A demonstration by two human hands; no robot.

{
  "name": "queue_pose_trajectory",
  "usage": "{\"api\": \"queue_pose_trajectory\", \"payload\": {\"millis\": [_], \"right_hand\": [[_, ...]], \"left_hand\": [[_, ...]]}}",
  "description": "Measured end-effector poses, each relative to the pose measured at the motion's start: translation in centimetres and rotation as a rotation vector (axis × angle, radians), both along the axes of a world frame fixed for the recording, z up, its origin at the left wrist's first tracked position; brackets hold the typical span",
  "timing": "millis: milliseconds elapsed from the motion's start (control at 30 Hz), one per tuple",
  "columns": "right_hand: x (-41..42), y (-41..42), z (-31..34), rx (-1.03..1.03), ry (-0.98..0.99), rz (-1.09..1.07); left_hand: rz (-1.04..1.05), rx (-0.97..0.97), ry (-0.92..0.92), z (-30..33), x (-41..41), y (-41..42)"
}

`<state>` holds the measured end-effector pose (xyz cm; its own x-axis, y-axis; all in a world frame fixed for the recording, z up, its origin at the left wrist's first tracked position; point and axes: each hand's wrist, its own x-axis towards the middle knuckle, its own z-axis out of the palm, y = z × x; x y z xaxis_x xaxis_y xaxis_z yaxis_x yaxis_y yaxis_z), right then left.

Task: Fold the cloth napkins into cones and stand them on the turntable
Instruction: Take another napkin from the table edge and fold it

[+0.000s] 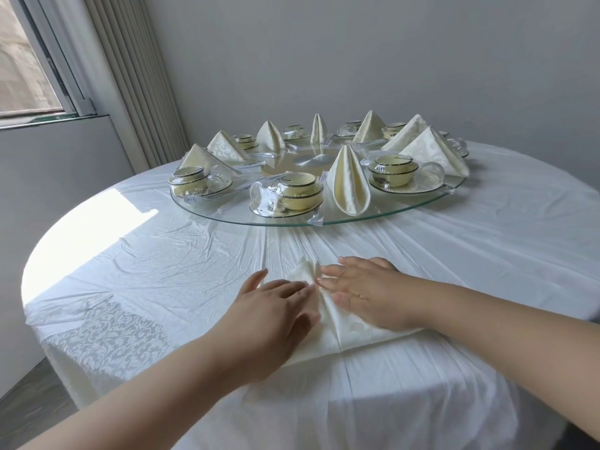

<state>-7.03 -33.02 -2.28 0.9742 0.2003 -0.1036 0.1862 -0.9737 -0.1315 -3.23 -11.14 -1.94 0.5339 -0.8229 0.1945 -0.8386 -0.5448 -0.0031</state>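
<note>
Between my hands — left hand (279, 303) and right hand (363, 293), both flat and spread, pressing it to the desk (162, 254) — the napkin (334, 332) points away from me, equally near each.

We see round desk (454, 254) under white wrinkled cloth; glass turntable (227, 217) sits toward far side, cream napkin (341, 332) lies flat near front edge.

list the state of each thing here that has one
napkin on the tablecloth: lying flat, partly folded, under both hands
left hand: pressing the napkin
right hand: pressing the napkin
nearest cone napkin: folded, upright on the turntable
window: shut
</note>
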Motion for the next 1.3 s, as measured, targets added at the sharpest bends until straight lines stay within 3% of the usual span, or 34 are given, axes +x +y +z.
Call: {"api": "queue_pose_trajectory", "payload": {"millis": [200,333,533,633,767,900,1033,1300], "right_hand": [[0.7,-0.3,-0.2,0.026,0.033,0.003],[1.8,-0.9,1.1,0.277,0.038,0.002],[5.4,0.9,2.1,0.050,-0.238,0.187],[8.3,2.4,1.9,-0.047,-0.229,0.268],[10.6,3.8,1.5,-0.036,-0.083,0.323],[11.2,4.0,1.5,-0.063,-0.073,0.324],[11.1,2.8,1.5,-0.011,-0.074,0.256],[7.5,-0.8,1.5,0.067,-0.132,-0.171]], "left_hand": [[-0.070,0.152,0.174,0.0,-1.3,-0.7],[-0.040,0.227,0.180,-0.6,-1.3,-0.7],[-0.041,0.235,0.189,-0.8,-1.4,-0.6],[-0.046,0.234,0.188,-0.8,-1.4,-0.6],[-0.063,0.255,0.212,-0.4,-1.3,-0.5],[-0.101,0.244,0.211,0.0,-0.5,-0.2],[-0.118,0.227,0.182,0.5,-0.3,-0.7],[-0.072,0.111,0.202,0.7,-1.3,-2.2]]}}
